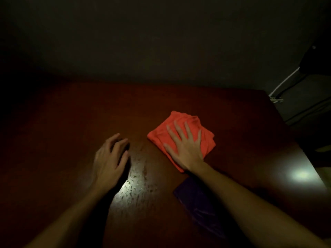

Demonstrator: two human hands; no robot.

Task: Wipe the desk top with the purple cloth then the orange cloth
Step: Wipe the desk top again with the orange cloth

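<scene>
A folded orange cloth (200, 129) lies on the dark red-brown desk top (71, 113), right of centre. My right hand (184, 147) presses flat on it with fingers spread and straight. The purple cloth (198, 204) lies folded nearer to me, partly hidden under my right forearm. My left hand (111, 160) hovers or rests on the bare desk to the left, fingers loosely curled and holding nothing. A streaky wet patch (138, 178) glistens between my arms.
The room is dim. The desk's right edge (293, 140) runs diagonally, with a bright light spot (300, 176) near it. Beyond that edge, white and dark cables (283, 83) run along a wall. A dark wall stands behind the desk.
</scene>
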